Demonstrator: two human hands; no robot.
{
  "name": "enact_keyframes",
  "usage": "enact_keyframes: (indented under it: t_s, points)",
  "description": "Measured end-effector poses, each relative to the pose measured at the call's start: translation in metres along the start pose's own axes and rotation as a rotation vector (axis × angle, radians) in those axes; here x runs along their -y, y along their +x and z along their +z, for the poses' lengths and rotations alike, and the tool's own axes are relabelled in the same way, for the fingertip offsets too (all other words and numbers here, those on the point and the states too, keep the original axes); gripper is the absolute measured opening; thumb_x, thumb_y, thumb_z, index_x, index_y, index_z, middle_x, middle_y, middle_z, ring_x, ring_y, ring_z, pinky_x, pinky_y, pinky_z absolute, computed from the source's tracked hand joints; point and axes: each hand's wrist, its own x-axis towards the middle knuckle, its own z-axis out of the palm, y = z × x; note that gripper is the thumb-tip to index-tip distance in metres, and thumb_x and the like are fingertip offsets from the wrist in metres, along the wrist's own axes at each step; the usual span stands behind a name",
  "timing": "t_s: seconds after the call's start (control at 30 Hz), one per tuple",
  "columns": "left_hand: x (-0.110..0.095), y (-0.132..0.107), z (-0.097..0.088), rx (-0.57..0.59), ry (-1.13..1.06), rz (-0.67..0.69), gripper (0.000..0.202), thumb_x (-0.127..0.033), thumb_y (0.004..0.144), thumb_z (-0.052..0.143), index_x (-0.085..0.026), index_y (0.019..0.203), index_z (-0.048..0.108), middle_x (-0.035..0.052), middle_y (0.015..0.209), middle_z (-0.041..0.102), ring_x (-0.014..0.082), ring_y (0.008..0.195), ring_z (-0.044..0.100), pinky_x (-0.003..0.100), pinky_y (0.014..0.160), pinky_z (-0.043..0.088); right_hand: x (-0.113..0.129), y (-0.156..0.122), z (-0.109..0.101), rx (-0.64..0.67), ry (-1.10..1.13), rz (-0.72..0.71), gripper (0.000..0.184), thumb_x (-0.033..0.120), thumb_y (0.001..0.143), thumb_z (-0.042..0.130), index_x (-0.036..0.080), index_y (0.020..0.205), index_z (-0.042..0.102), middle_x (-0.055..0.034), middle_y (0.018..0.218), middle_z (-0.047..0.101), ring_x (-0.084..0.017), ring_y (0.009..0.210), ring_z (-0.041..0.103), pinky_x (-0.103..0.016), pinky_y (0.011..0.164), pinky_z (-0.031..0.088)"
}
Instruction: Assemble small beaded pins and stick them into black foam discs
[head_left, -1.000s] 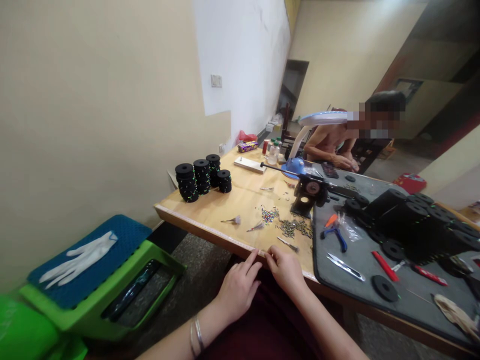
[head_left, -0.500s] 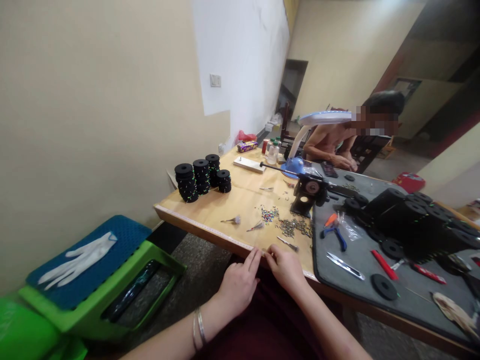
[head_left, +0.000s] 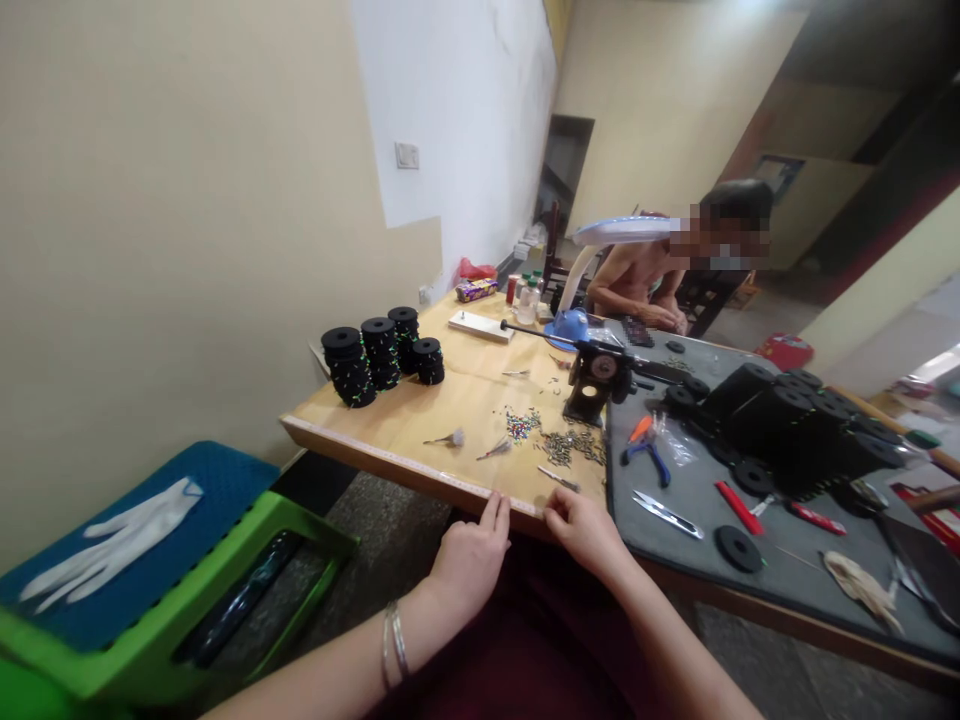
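My left hand (head_left: 474,555) rests at the near edge of the wooden table (head_left: 390,415), index and middle fingers stretched straight onto a pale strip with markings (head_left: 420,466), like a measuring tape. Close to its right, my right hand (head_left: 585,527) has thumb and forefinger pinched together at the same edge. Whatever lies in that pinch is too small to make out. Just beyond the hands are a thin tool with a dark tufted end (head_left: 559,478), a heap of small metal pieces (head_left: 566,447) and a scatter of coloured beads (head_left: 521,425).
Stacked black foam spools (head_left: 349,370) stand at the left. A black clamp-like device (head_left: 596,380) stands by a grey mat (head_left: 660,550) carrying blue-handled pliers (head_left: 649,460), snips (head_left: 667,514) and more spools. Across the table sits another person (head_left: 637,285). A white glove (head_left: 120,545) lies on a stool.
My right hand has moved a little right, widening the gap from my left hand, which stays at the table edge. The whole view has shifted slightly as the head turned right.
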Motion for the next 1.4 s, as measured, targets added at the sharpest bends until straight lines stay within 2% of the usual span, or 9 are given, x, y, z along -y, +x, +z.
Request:
enact_keyframes:
  t_s: [0.27,0.7,1.13,1.27,1.4]
  points:
    - [0.0,0.0,0.004,0.0,0.038,0.014,0.048,-0.018,0.083,0.051,-0.011,0.13,0.049,0.0242,0.131,0.048,0.0234,0.057,0.066,0.035,0.05,0.051,-0.018,-0.016,-0.005,-0.062,0.009,0.03,0.01,0.02,0.078,0.051,0.021,0.074,0.061,-0.0009,0.067,0.067,-0.015,0.06,0.058,-0.021,0.055,0.033]
    - [0.001,-0.001,0.011,-0.024,-0.025,-0.006,0.048,-0.022,0.084,0.051,-0.012,0.131,0.049,0.0245,0.133,0.047,0.0236,0.058,0.066,0.035,0.052,0.051,-0.018,-0.023,-0.007,-0.052,-0.024,0.069,0.009,0.017,0.076,0.052,0.021,0.075,0.06,-0.0003,0.066,0.067,-0.014,0.058,0.058,-0.021,0.053,0.031]
    - [0.001,-0.001,0.004,-0.004,-0.052,-0.018,0.046,-0.022,0.085,0.05,-0.012,0.129,0.05,0.0235,0.131,0.048,0.0239,0.058,0.067,0.034,0.052,0.05,-0.018,-0.024,-0.005,-0.077,-0.172,0.101,0.007,0.017,0.076,0.054,0.022,0.075,0.059,-0.0022,0.068,0.068,-0.017,0.063,0.061,-0.022,0.053,0.029]
    - [0.009,0.003,-0.005,-0.012,-0.147,-0.032,0.04,-0.025,0.085,0.051,-0.013,0.123,0.056,0.0196,0.125,0.057,0.0248,0.067,0.068,0.035,0.06,0.052,-0.021,-0.025,-0.004,-0.077,-0.165,0.072,0.008,0.017,0.077,0.054,0.021,0.075,0.06,-0.0023,0.067,0.067,-0.017,0.063,0.061,-0.022,0.053,0.03]
    - [0.005,0.008,-0.016,-0.15,-0.398,0.06,0.031,-0.023,0.086,0.049,-0.017,0.115,0.059,0.0122,0.113,0.066,0.0237,0.092,0.065,0.035,0.079,0.051,-0.022,-0.032,-0.006,-0.07,-0.051,-0.021,0.008,0.018,0.08,0.053,0.022,0.077,0.06,-0.0013,0.069,0.067,-0.016,0.063,0.061,-0.021,0.056,0.034]
